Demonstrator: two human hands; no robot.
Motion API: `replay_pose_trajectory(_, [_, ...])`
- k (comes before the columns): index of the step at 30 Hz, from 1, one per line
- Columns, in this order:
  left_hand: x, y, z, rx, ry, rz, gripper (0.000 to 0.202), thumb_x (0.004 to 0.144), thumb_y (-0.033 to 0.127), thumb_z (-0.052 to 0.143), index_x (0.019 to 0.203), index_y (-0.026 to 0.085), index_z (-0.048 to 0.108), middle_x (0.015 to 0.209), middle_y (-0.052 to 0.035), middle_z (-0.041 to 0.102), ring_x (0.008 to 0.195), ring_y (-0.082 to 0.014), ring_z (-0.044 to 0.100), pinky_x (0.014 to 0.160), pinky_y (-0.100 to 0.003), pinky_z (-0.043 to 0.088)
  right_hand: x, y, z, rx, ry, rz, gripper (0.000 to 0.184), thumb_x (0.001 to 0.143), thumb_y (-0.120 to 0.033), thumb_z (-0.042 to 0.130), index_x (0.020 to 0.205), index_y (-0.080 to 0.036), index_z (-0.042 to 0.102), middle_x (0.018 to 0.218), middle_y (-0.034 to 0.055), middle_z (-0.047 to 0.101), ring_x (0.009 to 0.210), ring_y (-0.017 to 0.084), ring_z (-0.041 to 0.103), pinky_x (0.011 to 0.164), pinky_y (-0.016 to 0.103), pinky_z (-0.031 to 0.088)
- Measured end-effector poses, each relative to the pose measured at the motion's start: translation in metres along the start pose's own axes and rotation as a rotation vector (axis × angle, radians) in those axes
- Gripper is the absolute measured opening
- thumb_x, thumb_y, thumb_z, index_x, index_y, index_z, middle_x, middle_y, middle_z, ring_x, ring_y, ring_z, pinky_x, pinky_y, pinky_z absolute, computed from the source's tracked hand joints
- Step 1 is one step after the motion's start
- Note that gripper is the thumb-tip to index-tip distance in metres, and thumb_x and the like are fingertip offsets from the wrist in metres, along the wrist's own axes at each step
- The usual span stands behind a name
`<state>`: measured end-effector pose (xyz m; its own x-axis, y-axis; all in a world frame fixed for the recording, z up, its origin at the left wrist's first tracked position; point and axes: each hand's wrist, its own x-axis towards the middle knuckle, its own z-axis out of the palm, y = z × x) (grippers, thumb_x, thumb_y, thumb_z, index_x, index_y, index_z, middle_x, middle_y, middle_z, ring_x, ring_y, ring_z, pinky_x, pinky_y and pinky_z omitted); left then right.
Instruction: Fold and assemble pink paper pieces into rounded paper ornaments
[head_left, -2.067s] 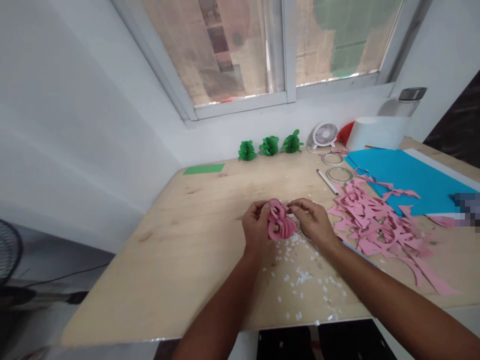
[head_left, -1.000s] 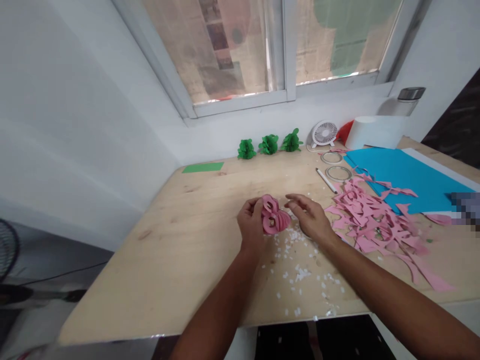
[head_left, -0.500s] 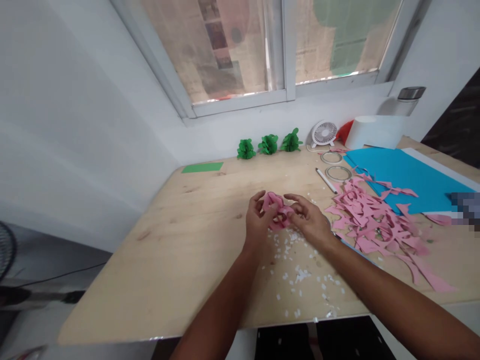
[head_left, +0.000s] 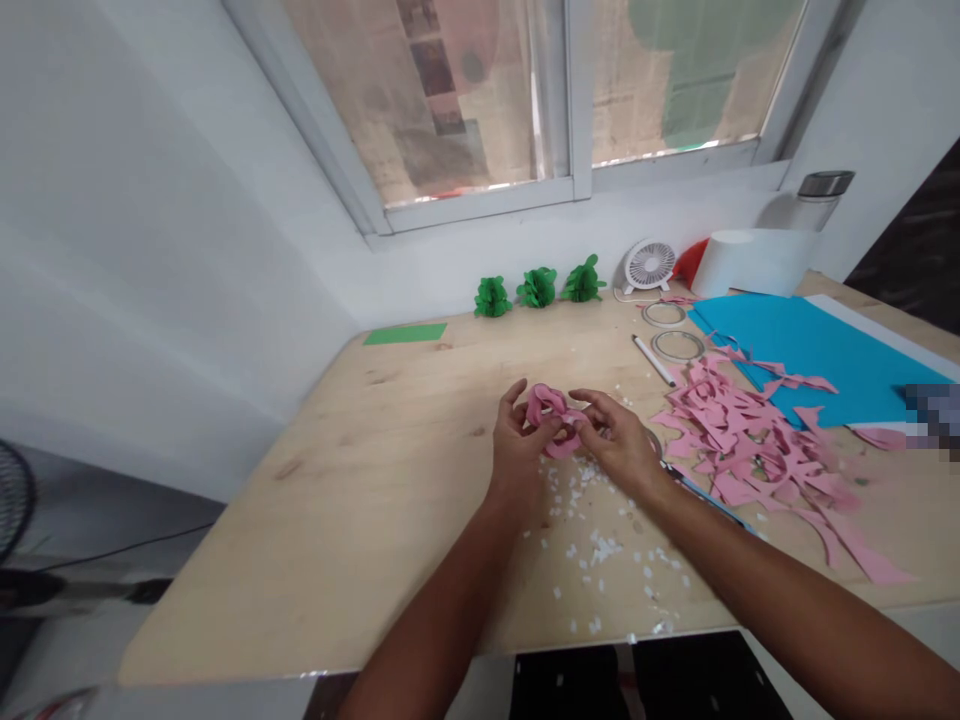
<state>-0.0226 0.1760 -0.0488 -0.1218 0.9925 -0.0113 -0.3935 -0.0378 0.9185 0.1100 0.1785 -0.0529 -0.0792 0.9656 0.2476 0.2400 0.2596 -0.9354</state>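
A small pink paper shape with curved, layered pieces (head_left: 546, 402) is held up between both hands over the middle of the table. My left hand (head_left: 517, 442) grips its left side, thumb laid across the front. My right hand (head_left: 616, 438) pinches the right side between thumb and fingers. Small white bits of paper (head_left: 606, 548) lie scattered on the table below the hands. To the right of my right hand is a heap of pink paper scraps (head_left: 750, 430). A blue-handled tool (head_left: 712, 500) lies partly hidden by my right forearm.
Several things line the back of the wooden table (head_left: 315, 540): a green paper strip (head_left: 405, 334), green folded-paper shapes (head_left: 537, 288) and a small white fan (head_left: 649, 266). Two tape rolls (head_left: 678, 346), a white pen (head_left: 654, 361) and blue sheets (head_left: 810, 350) lie at the right.
My fingers have shifted slightly on the pink paper shape, and its upper loop shows more openly. Both hands stay at nearly the same place.
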Motion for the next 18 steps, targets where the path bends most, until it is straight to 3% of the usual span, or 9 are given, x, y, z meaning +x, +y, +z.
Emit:
replay_pose_trajectory(6, [-0.0028, -0.0012, 0.0036, 0.081, 0.098, 0.032, 0.072, 0.060, 0.024, 0.075, 0.124, 0.022, 0.043, 0.103, -0.0074, 0.059, 0.083, -0.0176, 0.063, 0.073, -0.032, 0.052, -0.0020, 0.0033, 0.0014, -0.103, -0.018, -0.020, 0.036, 0.079, -0.025, 0.051, 0.115, -0.020, 0.055, 0.074, 0.0001, 0.066, 0.067, 0.015, 0.061, 0.065, 0.025, 0.047])
replay_pose_trajectory(12, [-0.0071, 0.0068, 0.0086, 0.165, 0.157, 0.115, 0.064, 0.063, 0.021, 0.072, 0.121, 0.020, 0.046, 0.105, -0.0083, 0.059, 0.080, -0.0169, 0.064, 0.068, -0.029, 0.053, -0.0065, -0.0039, 0.0006, -0.311, 0.048, -0.056, 0.032, 0.078, -0.025, 0.055, 0.111, -0.022, 0.056, 0.084, 0.0035, 0.070, 0.073, 0.019, 0.064, 0.068, 0.029, 0.048])
replay_pose_trajectory(18, [-0.0089, 0.0057, 0.0093, 0.186, 0.163, 0.129, 0.061, 0.065, 0.022, 0.070, 0.121, 0.020, 0.047, 0.107, -0.0088, 0.059, 0.079, -0.0162, 0.065, 0.067, -0.028, 0.054, -0.0053, -0.0010, 0.0021, -0.124, 0.040, -0.042, 0.022, 0.080, -0.028, 0.054, 0.100, -0.023, 0.059, 0.085, 0.0033, 0.069, 0.074, 0.018, 0.064, 0.070, 0.030, 0.050])
